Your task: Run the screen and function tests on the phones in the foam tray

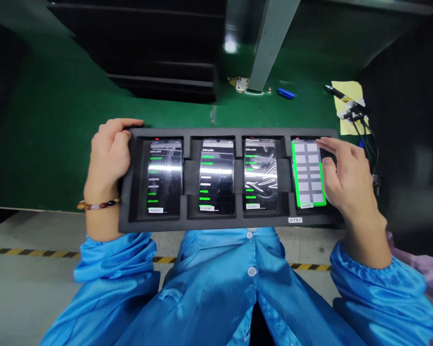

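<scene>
Green table (50, 144), tape-striped floor (29, 286), left grip (110, 156) around black tray (216, 222), right grip (348, 175) loose at green-bordered phone (307, 175)

Left fingers (130, 123) touch a black tray (216, 132); right fingers (326, 143) are at its green-bordered phone (308, 175).

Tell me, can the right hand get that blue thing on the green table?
Probably yes: the right hand is by the green-edged phone, and only the tray rim seems between it and the blue thing.

Bar (270, 43): slanted, grey metal
Cylinder (286, 93): short, blue, just right of bar
Sheet (354, 89): yellow paper, well right of bar
</scene>
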Demonstrator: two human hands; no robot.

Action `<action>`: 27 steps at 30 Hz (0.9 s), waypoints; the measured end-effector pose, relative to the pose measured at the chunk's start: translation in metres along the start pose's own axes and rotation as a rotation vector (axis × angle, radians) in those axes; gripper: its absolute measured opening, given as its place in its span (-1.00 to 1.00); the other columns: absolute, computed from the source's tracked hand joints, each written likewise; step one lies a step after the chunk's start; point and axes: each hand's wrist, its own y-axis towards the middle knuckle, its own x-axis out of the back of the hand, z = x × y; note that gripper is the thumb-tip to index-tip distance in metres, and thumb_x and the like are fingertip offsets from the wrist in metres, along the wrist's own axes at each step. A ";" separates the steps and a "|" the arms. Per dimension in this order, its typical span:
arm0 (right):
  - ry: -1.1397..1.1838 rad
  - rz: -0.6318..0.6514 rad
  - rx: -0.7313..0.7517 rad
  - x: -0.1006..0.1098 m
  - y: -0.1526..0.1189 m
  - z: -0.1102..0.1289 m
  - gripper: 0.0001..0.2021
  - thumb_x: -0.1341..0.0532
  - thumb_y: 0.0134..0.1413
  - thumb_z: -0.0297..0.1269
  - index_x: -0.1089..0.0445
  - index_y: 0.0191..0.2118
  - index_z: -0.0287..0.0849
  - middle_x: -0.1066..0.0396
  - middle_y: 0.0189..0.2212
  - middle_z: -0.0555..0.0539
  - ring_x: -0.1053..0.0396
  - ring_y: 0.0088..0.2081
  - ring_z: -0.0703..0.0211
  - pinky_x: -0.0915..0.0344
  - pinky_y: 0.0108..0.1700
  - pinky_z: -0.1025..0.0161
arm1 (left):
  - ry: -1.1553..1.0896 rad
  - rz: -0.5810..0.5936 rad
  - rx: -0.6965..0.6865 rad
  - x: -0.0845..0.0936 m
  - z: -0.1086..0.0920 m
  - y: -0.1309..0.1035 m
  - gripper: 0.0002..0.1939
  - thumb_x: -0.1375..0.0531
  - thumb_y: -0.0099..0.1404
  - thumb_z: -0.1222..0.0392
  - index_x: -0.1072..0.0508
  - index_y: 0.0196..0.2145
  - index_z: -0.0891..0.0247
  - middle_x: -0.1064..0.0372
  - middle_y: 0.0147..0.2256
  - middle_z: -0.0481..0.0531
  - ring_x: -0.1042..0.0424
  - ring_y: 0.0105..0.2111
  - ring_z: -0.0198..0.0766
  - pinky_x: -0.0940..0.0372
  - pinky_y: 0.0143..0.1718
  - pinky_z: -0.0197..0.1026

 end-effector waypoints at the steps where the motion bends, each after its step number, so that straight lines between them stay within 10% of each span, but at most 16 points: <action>1: -0.004 0.004 0.003 0.000 0.003 0.002 -0.47 0.01 0.49 -0.19 -0.31 0.46 0.08 -0.51 0.34 -0.13 -0.33 0.42 -0.26 -0.26 0.45 -0.33 | 0.000 0.001 -0.001 0.000 0.000 0.000 -0.53 -0.06 0.47 0.25 -0.72 0.10 0.16 -0.64 0.08 0.08 -0.50 0.18 0.01 -0.28 0.32 0.06; 10: 0.027 0.055 0.141 -0.016 0.011 0.040 -0.50 0.00 0.50 -0.21 -0.35 0.42 -0.07 -0.49 0.35 -0.19 -0.26 0.50 -0.21 -0.20 0.49 -0.29 | -0.016 -0.001 -0.013 -0.002 0.001 0.001 -0.53 -0.06 0.47 0.24 -0.73 0.09 0.16 -0.64 0.06 0.09 -0.51 0.17 -0.01 -0.28 0.32 0.01; 27: 0.066 0.028 0.099 -0.001 -0.043 0.009 -0.49 0.02 0.51 -0.16 -0.40 0.41 0.05 -0.48 0.31 -0.23 -0.31 0.45 -0.35 -0.24 0.46 -0.38 | -0.017 -0.003 -0.010 -0.001 -0.001 -0.001 -0.53 -0.07 0.46 0.25 -0.73 0.10 0.18 -0.63 0.04 0.11 -0.51 0.15 0.00 -0.30 0.27 0.02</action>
